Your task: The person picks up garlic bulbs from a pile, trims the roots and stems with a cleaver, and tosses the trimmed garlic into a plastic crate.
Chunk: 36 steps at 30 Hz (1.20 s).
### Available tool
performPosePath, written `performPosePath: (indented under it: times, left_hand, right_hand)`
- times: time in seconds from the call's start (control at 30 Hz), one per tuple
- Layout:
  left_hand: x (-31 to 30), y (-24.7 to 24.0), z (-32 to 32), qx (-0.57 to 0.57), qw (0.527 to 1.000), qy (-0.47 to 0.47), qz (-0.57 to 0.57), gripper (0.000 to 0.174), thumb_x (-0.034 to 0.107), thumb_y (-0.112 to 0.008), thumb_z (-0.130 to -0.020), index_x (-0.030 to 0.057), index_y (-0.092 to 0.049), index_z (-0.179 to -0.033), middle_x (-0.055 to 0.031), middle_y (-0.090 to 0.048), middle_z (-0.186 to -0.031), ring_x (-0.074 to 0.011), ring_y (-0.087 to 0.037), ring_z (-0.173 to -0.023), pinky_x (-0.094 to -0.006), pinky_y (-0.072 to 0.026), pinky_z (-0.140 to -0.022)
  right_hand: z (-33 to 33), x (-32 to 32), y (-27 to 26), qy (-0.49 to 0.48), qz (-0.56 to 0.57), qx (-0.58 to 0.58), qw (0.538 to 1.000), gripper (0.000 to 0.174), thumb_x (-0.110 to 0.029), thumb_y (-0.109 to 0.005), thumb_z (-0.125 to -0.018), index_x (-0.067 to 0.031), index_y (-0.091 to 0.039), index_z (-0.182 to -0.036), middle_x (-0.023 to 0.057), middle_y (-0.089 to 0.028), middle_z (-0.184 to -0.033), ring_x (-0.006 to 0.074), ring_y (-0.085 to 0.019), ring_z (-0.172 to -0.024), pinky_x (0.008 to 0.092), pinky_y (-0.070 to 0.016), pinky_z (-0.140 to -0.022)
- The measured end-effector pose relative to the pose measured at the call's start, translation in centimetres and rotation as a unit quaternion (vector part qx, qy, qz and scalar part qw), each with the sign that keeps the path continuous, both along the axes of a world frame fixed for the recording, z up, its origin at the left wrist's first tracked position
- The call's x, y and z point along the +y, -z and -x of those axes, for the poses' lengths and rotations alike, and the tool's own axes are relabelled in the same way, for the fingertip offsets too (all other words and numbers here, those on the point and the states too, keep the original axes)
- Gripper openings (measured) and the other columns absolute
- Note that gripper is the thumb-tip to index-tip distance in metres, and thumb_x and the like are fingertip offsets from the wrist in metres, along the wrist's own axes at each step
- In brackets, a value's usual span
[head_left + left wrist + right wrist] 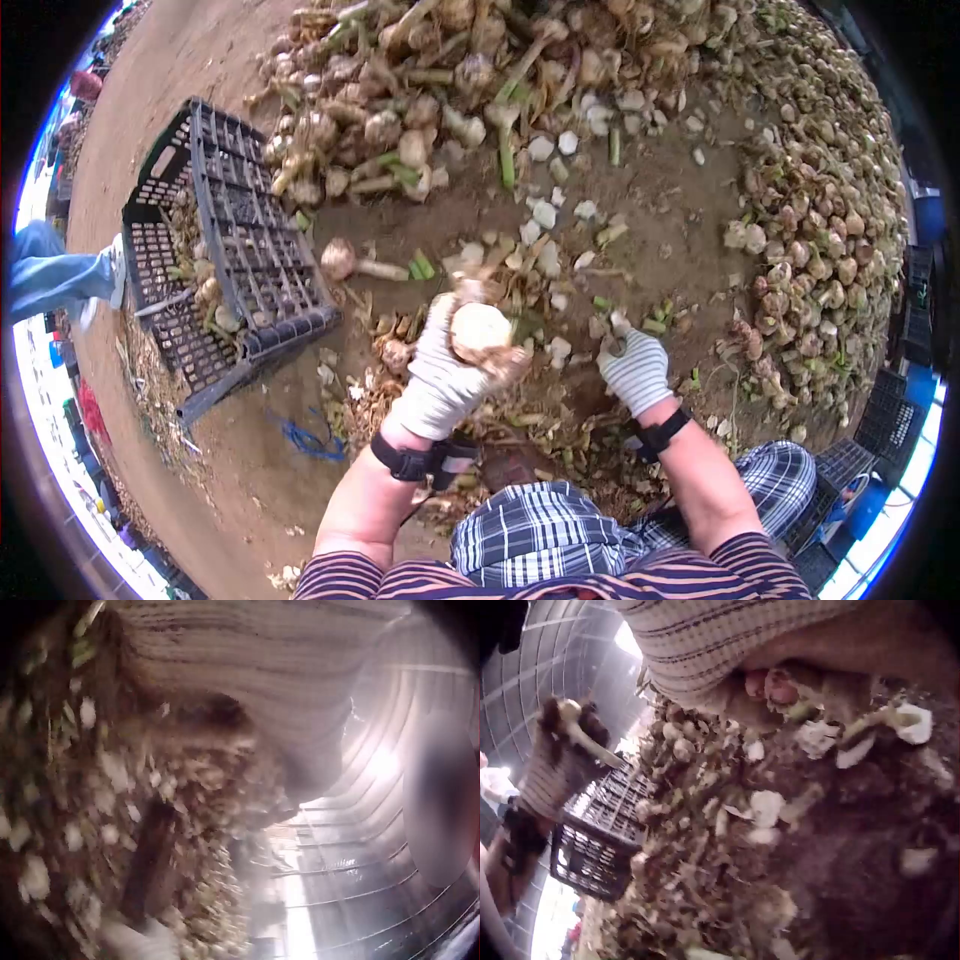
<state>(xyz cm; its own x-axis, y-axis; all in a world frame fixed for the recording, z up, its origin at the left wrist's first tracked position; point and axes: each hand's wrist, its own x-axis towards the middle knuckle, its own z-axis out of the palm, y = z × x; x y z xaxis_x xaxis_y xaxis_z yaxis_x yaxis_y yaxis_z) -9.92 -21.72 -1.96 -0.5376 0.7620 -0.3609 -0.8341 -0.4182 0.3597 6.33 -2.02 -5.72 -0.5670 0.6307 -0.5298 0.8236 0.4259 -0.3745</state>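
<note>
My left hand [445, 370], in a striped white knit glove, grips a garlic bulb [481, 330] whose pale flat face points up. In the right wrist view that garlic's stem [594, 745] sticks out past the fingers. My right hand [637, 372], gloved alike, is low over the littered ground with its fingers curled. A dark brown blade-like strip [150, 862] juts from that glove in the left wrist view; blur hides its details and I cannot tell its kind. A garlic bulb with stem [340, 259] lies left of the hands.
Ahead is a heap of uncut garlic [420, 120] with stems. To the right spreads a large pile of trimmed bulbs [830, 250]. A black plastic crate [260, 240] lies tipped at left, beside another person's leg [60, 270]. Peelings and cut stems [540, 215] litter the soil.
</note>
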Motion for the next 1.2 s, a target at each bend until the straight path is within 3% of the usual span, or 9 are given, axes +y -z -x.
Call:
performPosePath:
  times: [0.1, 0.4, 0.63, 0.7, 0.73, 0.8, 0.93, 1.1, 1.2]
  left_hand:
    - [1.0, -1.4, 2.5, 0.352, 0.865, 0.022, 0.357, 0.032, 0.014, -0.067, -0.083, 0.0125, -0.049, -0.110, -0.0046, -0.054, -0.100, -0.0174, -0.057, -0.090, -0.0338, -0.0535, -0.079]
    - [2.1, -0.6, 0.8, -0.034, 0.988, -0.101, 0.110, 0.022, -0.003, -0.063, -0.076, 0.0085, -0.054, -0.092, -0.0005, -0.059, -0.088, -0.0170, -0.061, -0.090, -0.0354, -0.0503, -0.090]
    - [2.1, -3.5, 2.1, 0.052, 0.991, -0.114, 0.047, 0.019, 0.000, -0.065, -0.074, 0.0056, -0.057, -0.090, -0.0058, -0.062, -0.092, -0.0238, -0.062, -0.095, -0.0376, -0.0490, -0.092]
    - [3.3, -1.0, 3.9, 0.476, 0.861, 0.022, 0.177, 0.046, 0.003, -0.062, -0.080, 0.0052, -0.051, -0.125, -0.0067, -0.059, -0.110, -0.0214, -0.060, -0.101, -0.0272, -0.0448, -0.091]
    - [6.0, -4.7, 4.8, 0.443, 0.851, 0.209, 0.189, 0.058, 0.001, -0.060, -0.082, 0.0062, -0.042, -0.137, -0.0080, -0.055, -0.122, -0.0184, -0.054, -0.113, -0.0247, -0.0421, -0.091]
    - [10.4, -9.2, 0.1, 0.281, 0.953, 0.020, -0.114, 0.071, -0.004, -0.058, -0.082, 0.0106, -0.028, -0.144, -0.0092, -0.048, -0.133, -0.0174, -0.042, -0.125, -0.0272, -0.0401, -0.097]
    - [8.4, -5.5, 4.3, 0.218, 0.960, -0.024, 0.172, 0.070, 0.014, -0.073, -0.078, 0.0132, -0.034, -0.136, -0.0069, -0.051, -0.118, -0.0171, -0.048, -0.111, -0.0379, -0.0333, -0.103]
    - [-0.9, 10.2, 12.7, 0.172, 0.564, -0.221, 0.777, 0.091, 0.017, -0.077, -0.072, 0.0078, -0.019, -0.141, -0.0194, -0.041, -0.134, -0.0295, -0.052, -0.114, -0.0357, -0.0405, -0.099]
    - [-1.7, 9.5, 13.3, 0.189, 0.584, -0.182, 0.768, 0.085, 0.002, -0.064, -0.072, 0.0064, -0.017, -0.142, -0.0206, -0.048, -0.128, -0.0296, -0.053, -0.113, -0.0366, -0.0405, -0.098]
  right_hand:
    - [1.3, -0.3, -1.0, 0.104, 0.119, 0.119, 0.980, 0.025, -0.017, -0.064, -0.072, -0.0073, -0.065, -0.095, 0.0089, -0.066, -0.072, 0.0205, -0.060, -0.063, 0.0314, -0.0488, -0.062]
    - [5.3, -5.7, -4.8, 0.200, 0.362, 0.251, 0.875, 0.009, -0.013, -0.068, -0.070, -0.0057, -0.063, -0.074, -0.0008, -0.060, -0.065, 0.0074, -0.052, -0.058, 0.0249, -0.0441, -0.056]
    - [-1.2, -6.7, 0.2, -0.139, 0.273, -0.056, 0.950, 0.027, -0.028, -0.056, -0.074, -0.0043, -0.064, -0.084, 0.0158, -0.064, -0.070, 0.0296, -0.064, -0.066, 0.0374, -0.0498, -0.063]
    - [-3.9, -7.8, 2.1, -0.085, 0.347, -0.146, 0.923, 0.051, -0.028, -0.066, -0.071, -0.0076, -0.058, -0.117, 0.0174, -0.067, -0.077, 0.0272, -0.067, -0.069, 0.0357, -0.0536, -0.070]
    - [-3.2, -7.9, 2.0, -0.055, 0.362, -0.134, 0.921, 0.056, -0.026, -0.068, -0.070, -0.0067, -0.055, -0.121, 0.0175, -0.067, -0.080, 0.0266, -0.067, -0.072, 0.0360, -0.0538, -0.071]
    - [-1.2, -7.6, 3.4, 0.000, 0.393, 0.093, 0.915, 0.056, -0.020, -0.069, -0.070, -0.0031, -0.053, -0.121, 0.0133, -0.067, -0.080, 0.0229, -0.066, -0.075, 0.0342, -0.0540, -0.071]
    - [1.6, -3.1, -0.5, 0.100, 0.276, 0.149, 0.944, 0.026, -0.008, -0.064, -0.071, 0.0001, -0.060, -0.096, 0.0016, -0.061, -0.068, 0.0132, -0.056, -0.062, 0.0281, -0.0483, -0.058]
    - [-1.1, -0.6, 0.9, 0.320, 0.299, 0.219, 0.872, 0.024, 0.004, -0.064, -0.064, -0.0012, -0.057, -0.086, 0.0010, -0.058, -0.065, 0.0102, -0.051, -0.049, 0.0253, -0.0441, -0.043]
    - [0.9, -1.3, -1.0, 0.298, 0.334, 0.145, 0.882, 0.029, 0.004, -0.064, -0.065, -0.0021, -0.055, -0.092, 0.0017, -0.059, -0.068, 0.0113, -0.052, -0.051, 0.0264, -0.0436, -0.043]
